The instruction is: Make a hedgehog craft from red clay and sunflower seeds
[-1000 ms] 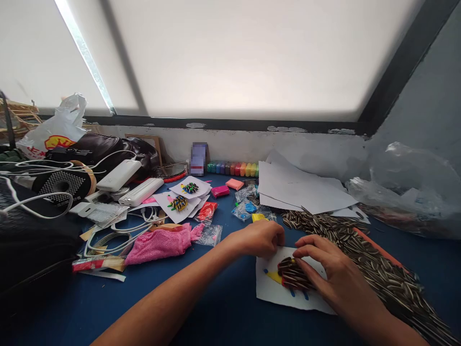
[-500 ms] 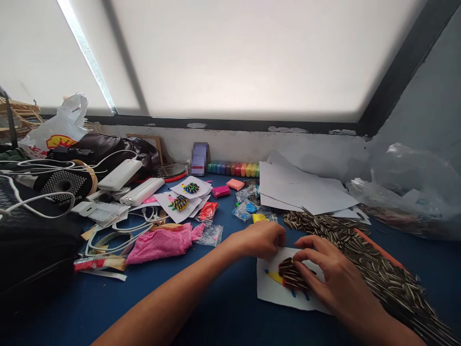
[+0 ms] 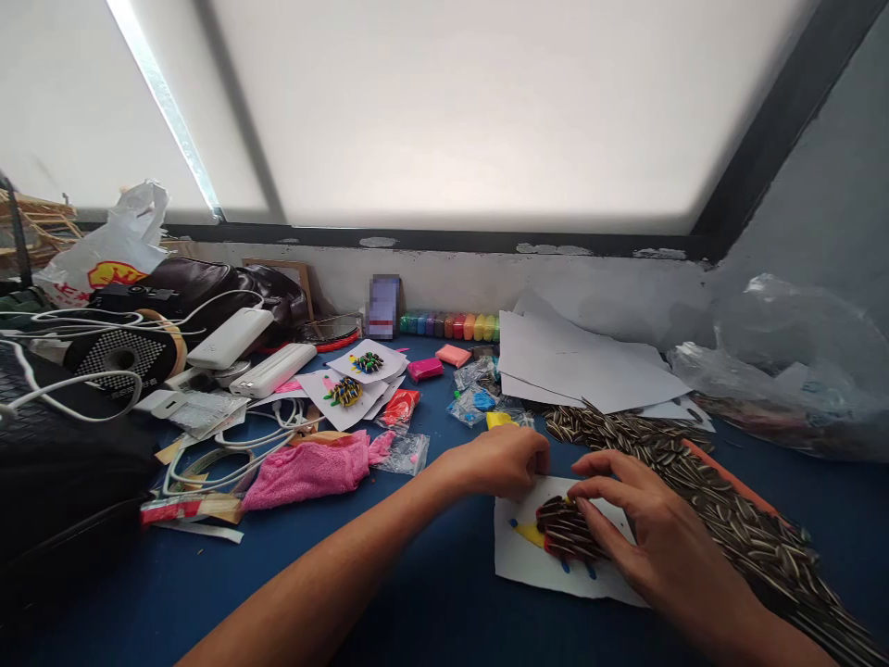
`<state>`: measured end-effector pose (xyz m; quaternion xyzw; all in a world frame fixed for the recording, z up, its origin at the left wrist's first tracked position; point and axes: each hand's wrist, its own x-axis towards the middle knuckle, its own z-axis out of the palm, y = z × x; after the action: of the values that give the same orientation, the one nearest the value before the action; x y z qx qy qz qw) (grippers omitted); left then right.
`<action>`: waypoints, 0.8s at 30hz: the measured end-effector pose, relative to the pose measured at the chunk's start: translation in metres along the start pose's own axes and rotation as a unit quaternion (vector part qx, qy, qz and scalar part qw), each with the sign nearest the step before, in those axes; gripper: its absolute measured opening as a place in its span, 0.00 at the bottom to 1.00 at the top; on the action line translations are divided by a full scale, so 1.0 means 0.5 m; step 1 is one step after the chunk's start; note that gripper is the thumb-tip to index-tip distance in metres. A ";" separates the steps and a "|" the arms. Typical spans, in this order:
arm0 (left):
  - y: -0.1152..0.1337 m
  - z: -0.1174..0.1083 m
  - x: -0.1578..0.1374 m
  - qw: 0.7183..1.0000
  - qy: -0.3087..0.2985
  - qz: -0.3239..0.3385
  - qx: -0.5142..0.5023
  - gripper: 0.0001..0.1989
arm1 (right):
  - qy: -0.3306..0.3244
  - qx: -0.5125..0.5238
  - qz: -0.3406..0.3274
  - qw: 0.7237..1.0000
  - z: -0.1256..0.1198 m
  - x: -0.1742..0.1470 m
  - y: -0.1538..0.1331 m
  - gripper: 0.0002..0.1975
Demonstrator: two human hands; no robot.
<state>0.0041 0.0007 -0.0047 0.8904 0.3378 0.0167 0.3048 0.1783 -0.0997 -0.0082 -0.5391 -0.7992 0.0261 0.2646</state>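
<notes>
A white sheet of paper point(image 3: 518, 570) lies on the blue table with a hedgehog figure point(image 3: 561, 528) on it. The figure has a yellow snout, blue nose and feet, some red at its edge, and a back covered in striped sunflower seeds. My left hand point(image 3: 510, 463) rests with curled fingers at the sheet's upper left edge; its fingertips are hidden. Over the hedgehog's upper right side, my right hand point(image 3: 643, 519) brings thumb and index finger close together in a pinch beside a small yellow bit. What they hold, if anything, is too small to name.
A large heap of sunflower seeds point(image 3: 729, 509) spreads at the right, partly over an orange strip point(image 3: 729, 477). White sheets point(image 3: 583, 357) lie behind. Clay packets point(image 3: 425, 370), finished hedgehog cards point(image 3: 344, 394), a pink cloth point(image 3: 309, 471), cables and power banks point(image 3: 274, 369) crowd the left.
My right hand has shifted slightly right and up off the seeds, uncovering more of the hedgehog's back. The left hand stays in place on the paper.
</notes>
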 end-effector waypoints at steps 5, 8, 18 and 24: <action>-0.002 0.001 0.002 1.000 0.003 0.006 0.007 0.12 | -0.006 0.004 -0.007 1.000 -0.002 0.003 -0.003 0.10; -0.003 0.002 0.003 1.000 0.005 0.009 0.014 0.11 | -0.014 -0.001 -0.016 1.000 -0.001 0.001 -0.004 0.10; 0.002 -0.002 -0.001 1.000 0.001 0.000 0.012 0.11 | -0.042 -0.018 -0.023 0.999 0.004 -0.006 0.002 0.08; 0.003 -0.003 0.000 1.000 -0.005 0.001 0.004 0.12 | -0.041 -0.018 -0.023 0.999 0.004 -0.003 0.003 0.07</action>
<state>0.0046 0.0005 -0.0027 0.8918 0.3359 0.0115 0.3029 0.1790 -0.1000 -0.0109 -0.5236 -0.8220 0.0283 0.2223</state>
